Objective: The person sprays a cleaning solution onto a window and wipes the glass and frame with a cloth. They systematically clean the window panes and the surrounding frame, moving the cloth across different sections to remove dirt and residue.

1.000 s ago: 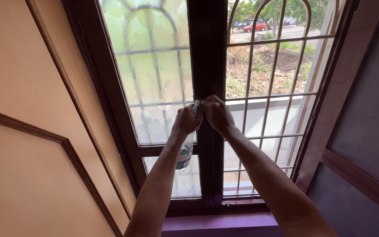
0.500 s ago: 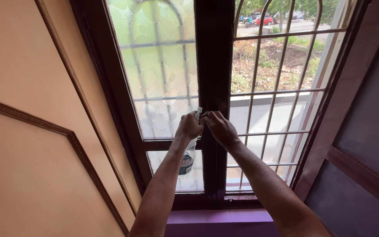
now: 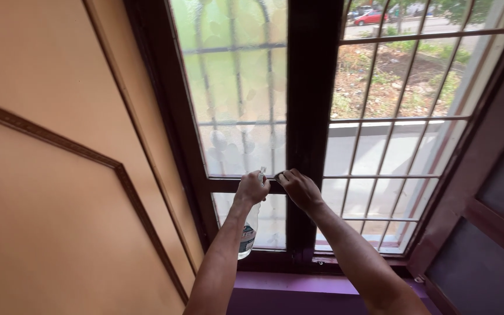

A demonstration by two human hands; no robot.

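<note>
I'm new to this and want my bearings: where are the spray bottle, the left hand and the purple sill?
spray bottle (image 3: 247, 236), head view, on its clear lower body
left hand (image 3: 251, 188), head view, on the knuckles
purple sill (image 3: 287, 284), head view, on its top surface

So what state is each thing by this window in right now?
Left hand: closed around the top of a spray bottle.
Spray bottle: upright, hanging below the fist.
Right hand: fingers at the bottle's nozzle, against the dark window frame.
Frosted pane: shut.
Right casement: swung open.
Metal grille: in place, uncovered.
</note>
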